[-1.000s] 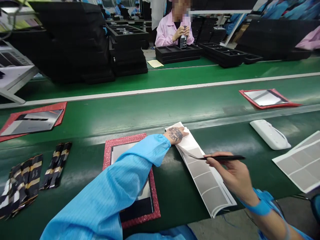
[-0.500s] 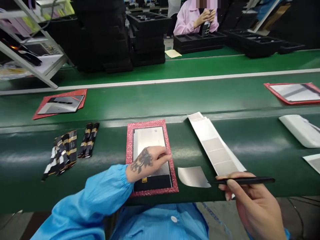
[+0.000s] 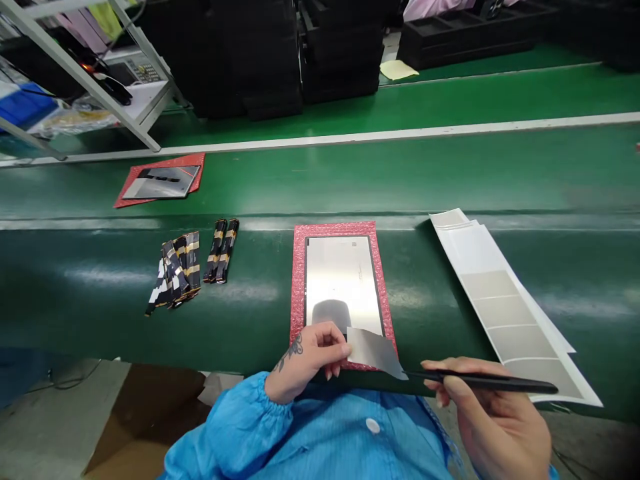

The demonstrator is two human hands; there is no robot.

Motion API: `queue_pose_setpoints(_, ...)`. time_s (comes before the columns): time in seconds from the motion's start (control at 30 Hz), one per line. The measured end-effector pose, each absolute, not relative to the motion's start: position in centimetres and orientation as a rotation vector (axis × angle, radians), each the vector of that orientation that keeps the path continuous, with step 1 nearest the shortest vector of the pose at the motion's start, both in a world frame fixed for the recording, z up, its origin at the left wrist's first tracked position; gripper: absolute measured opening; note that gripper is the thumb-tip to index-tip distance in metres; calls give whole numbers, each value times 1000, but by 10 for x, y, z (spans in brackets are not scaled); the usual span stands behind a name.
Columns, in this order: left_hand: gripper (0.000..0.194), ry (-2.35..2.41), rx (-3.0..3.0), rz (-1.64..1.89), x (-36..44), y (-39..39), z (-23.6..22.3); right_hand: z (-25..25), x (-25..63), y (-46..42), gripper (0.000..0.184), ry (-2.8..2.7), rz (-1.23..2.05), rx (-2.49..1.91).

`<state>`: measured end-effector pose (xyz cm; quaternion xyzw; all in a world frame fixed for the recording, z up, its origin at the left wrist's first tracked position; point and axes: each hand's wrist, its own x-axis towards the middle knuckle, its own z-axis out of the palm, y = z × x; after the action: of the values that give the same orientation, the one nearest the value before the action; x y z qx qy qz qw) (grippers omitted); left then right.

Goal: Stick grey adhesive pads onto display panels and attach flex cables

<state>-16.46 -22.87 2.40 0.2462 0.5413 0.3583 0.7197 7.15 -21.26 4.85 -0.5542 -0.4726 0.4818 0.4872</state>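
My left hand (image 3: 315,357) is closed, pinching the left edge of a thin grey rectangular sheet (image 3: 374,352) between thumb and finger. Black tweezers (image 3: 493,381) are gripped in my right hand (image 3: 495,413), and their tips meet the sheet's lower right corner. The sheet is held slightly curved over the lower right part of a flat silver display panel (image 3: 340,277). That panel lies on a red bubble-wrap pad (image 3: 299,287); my left hand and the sheet hide its lower end. At the right are white backing strips (image 3: 493,283) bearing several similar grey sheets.
Dark flex strips with gold bands (image 3: 183,267) lie left, beside two folded ones (image 3: 221,250). Another panel (image 3: 163,182) rests on red wrap farther back. Stacked black trays (image 3: 340,50) and a white metal rack (image 3: 145,120) stand behind. A co-worker's pink sleeve (image 3: 435,8) shows at the top.
The grey sheet has moved from the table to above the panel's lower end. My left hand has come down and now pinches it; the tweezers still hold its corner. The view has shifted left and down.
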Motion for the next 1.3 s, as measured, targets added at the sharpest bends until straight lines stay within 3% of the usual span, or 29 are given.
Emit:
queue_pose_setpoints(0.17,44,1187,571,816,-170,-226,23,47,73,-210,19,-1142,1127,-1298)
queue_pose_setpoints(0.5,36,1556,854,847,-171,-238,21,0,60,-216,38,-964,1160,-1448)
queue_pose_setpoints(1.3,35,1761,1010,665,-167,-248,18,-23,55,-240,2,-1288,850,-1421)
